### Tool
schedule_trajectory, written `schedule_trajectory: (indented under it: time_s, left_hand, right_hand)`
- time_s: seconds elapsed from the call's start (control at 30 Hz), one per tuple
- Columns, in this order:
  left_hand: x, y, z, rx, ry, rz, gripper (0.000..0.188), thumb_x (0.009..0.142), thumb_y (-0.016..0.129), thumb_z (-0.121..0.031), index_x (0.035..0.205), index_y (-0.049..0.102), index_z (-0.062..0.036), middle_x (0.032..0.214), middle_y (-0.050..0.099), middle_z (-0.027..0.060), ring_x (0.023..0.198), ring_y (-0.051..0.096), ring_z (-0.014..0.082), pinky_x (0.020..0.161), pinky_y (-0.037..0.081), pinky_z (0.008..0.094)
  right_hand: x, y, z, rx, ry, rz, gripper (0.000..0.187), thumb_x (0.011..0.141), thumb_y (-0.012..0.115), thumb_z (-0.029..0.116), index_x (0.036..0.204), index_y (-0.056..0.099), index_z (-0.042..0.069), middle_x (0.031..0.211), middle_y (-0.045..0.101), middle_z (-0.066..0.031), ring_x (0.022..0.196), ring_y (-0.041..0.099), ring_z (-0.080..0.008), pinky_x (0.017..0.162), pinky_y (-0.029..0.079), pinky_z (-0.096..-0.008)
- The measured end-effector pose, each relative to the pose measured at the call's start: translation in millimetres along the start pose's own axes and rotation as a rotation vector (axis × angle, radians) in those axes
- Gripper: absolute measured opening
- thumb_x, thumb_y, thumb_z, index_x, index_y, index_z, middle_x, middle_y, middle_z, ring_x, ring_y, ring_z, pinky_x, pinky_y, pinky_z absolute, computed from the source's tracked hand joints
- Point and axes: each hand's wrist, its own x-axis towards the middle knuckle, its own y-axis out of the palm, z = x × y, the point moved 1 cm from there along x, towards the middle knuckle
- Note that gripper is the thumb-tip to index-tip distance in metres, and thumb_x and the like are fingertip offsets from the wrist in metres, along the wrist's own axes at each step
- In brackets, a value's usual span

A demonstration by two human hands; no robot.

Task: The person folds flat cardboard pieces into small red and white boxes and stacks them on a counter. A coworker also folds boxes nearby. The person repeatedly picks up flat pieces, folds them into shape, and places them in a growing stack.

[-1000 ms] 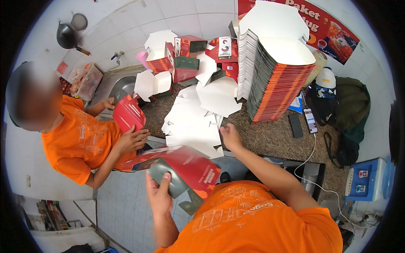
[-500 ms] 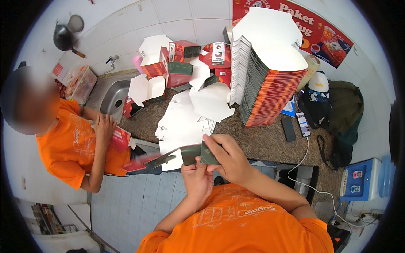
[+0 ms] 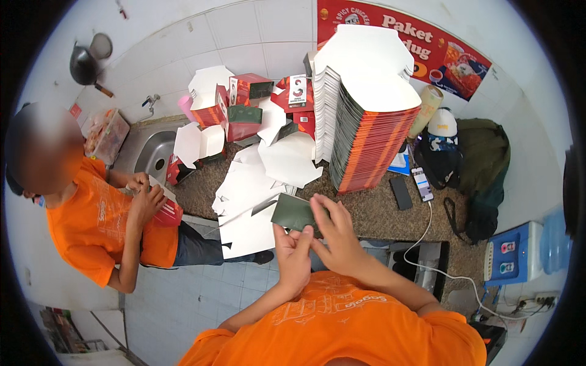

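Observation:
In front of my chest I hold a partly folded cardboard food box (image 3: 294,211), its dark green panel facing up. My left hand (image 3: 294,256) grips its lower edge, thumb along the panel. My right hand (image 3: 339,235) spans its right end, fingers fairly straight over the upper corner and thumb low; my hands hide that end. Just beyond, flat white box blanks (image 3: 247,232) lie in a loose pile, one jutting past the counter edge. A tall stack of red, orange and green box blanks (image 3: 375,143) stands to the right.
Folded red boxes (image 3: 244,122) crowd the back of the granite counter (image 3: 381,226), near a steel sink (image 3: 157,152). At left, a person in orange (image 3: 91,213) holds a red box (image 3: 168,213). Phones (image 3: 421,183), a backpack (image 3: 482,158) and a water dispenser (image 3: 513,253) are at right.
My box's blurred red and white part no longer trails left; its green panel now faces up. My right fingers have straightened. The other person's red box has come up closer to their chest.

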Motion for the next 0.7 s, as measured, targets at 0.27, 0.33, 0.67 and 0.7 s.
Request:
schedule_trajectory:
  time_s: [0.27, 0.33, 0.67, 0.7]
  left_hand:
    - [-4.7, -32.2, -34.5, 0.648, -0.134, 0.481, 0.025, 0.109, 0.05, -0.008, 0.132, 0.059, -0.0018, 0.093, 0.073, 0.0071, 0.08, 0.066, 0.0082, 0.073, 0.051, 0.0251]
    - [-15.3, -35.9, -30.3, 0.723, -0.18, 0.44, 0.03, 0.106, 0.049, -0.004, 0.136, 0.05, -0.0018, 0.082, 0.067, 0.0053, 0.073, 0.059, 0.0084, 0.069, 0.045, 0.0261]
    - [-32.3, -56.4, -21.5, 0.633, -0.232, 0.365, 0.034, 0.102, 0.053, -0.001, 0.132, 0.038, -0.0046, 0.069, 0.058, 0.0032, 0.069, 0.055, 0.0103, 0.068, 0.041, 0.0302]
    - [-33.6, -61.0, -19.8, 0.638, -0.22, 0.39, 0.035, 0.102, 0.053, -0.001, 0.132, 0.037, -0.0042, 0.07, 0.058, 0.003, 0.07, 0.055, 0.0103, 0.069, 0.042, 0.0302]
  right_hand:
    - [2.9, -53.4, -49.0, 0.574, 0.315, 0.511, 0.042, 0.101, 0.071, 0.023, 0.141, 0.067, 0.009, 0.078, 0.054, -0.0012, 0.07, 0.051, -0.0107, 0.065, 0.043, -0.0303]
    - [-5.6, -48.9, -44.9, 0.609, 0.452, 0.611, 0.042, 0.097, 0.076, 0.02, 0.137, 0.07, 0.009, 0.068, 0.05, 0.0018, 0.062, 0.047, -0.0082, 0.061, 0.04, -0.0293]
    - [-24.4, -26.2, -41.8, 0.567, 0.394, 0.553, 0.037, 0.086, 0.088, 0.019, 0.121, 0.077, 0.011, 0.057, 0.039, 0.0045, 0.055, 0.037, -0.0068, 0.055, 0.031, -0.0288]
    - [-27.1, -24.1, -40.4, 0.537, 0.365, 0.478, 0.039, 0.084, 0.089, 0.019, 0.12, 0.078, 0.012, 0.058, 0.039, 0.0036, 0.054, 0.038, -0.0077, 0.055, 0.033, -0.0297]
